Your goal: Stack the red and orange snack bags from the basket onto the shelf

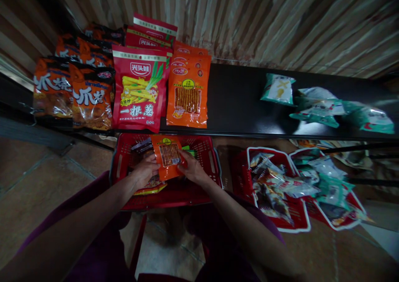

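Between my two hands is an orange snack bag (168, 157) with a clear window showing brown sticks. My left hand (146, 171) grips its left edge, and my right hand (191, 167) has fingers closed on its right edge. Both hands are over a red basket (166, 203) in front of me. Inside the basket lie other snack packets, among them a yellow-edged packet (151, 188) under my left hand and a dark packet (142, 144). A matching orange bag (187, 92) stands on the shelf just beyond the basket.
On the black shelf (233, 103) stand red snack bags (139, 90) and black-and-orange bags (92, 97) at left. Several green-and-white bags (318, 105) lie at right. Two more red baskets (280, 228) filled with packets sit to the right. Corrugated sheeting (249, 24) backs the shelf.
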### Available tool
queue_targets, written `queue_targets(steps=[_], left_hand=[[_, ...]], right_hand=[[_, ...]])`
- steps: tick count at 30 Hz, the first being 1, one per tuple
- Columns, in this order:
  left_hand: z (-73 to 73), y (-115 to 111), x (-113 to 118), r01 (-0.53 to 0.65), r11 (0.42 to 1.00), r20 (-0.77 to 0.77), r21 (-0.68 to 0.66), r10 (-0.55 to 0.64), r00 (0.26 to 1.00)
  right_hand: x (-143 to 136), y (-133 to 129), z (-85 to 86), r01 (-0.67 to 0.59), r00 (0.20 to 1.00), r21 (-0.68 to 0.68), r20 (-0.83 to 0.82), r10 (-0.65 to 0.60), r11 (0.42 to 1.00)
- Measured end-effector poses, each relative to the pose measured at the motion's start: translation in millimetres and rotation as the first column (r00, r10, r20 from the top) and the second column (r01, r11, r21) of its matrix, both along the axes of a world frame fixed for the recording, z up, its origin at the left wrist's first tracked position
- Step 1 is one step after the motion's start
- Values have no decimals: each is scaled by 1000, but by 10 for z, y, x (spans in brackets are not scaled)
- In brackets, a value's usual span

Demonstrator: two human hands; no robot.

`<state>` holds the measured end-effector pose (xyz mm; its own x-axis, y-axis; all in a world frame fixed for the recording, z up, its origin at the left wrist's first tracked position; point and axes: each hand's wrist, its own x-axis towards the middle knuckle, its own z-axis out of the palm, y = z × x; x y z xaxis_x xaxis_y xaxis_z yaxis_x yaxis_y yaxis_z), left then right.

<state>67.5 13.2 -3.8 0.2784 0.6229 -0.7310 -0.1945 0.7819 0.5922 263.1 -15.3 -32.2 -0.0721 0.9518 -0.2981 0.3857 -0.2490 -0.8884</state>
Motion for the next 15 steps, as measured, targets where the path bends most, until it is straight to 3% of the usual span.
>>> queue_targets(steps=[5, 9, 12, 15], left_hand=[[47, -5, 61, 8, 999, 31, 37, -10, 999], [92, -49, 131, 38, 994, 34, 106, -42, 999], [29, -118, 167, 102, 980, -1, 172, -104, 995], [-95, -193, 179, 254, 941, -152, 223, -224, 963]], right_hand=[[-23, -46, 11, 24, 999, -77, -36, -27, 997], [-53, -72, 145, 31, 957, -283, -268, -110, 959], [-134, -92, 241, -50, 875, -289, -475, -97, 956], [-237, -129, 272, -109, 806, -341, -580, -118, 934]])
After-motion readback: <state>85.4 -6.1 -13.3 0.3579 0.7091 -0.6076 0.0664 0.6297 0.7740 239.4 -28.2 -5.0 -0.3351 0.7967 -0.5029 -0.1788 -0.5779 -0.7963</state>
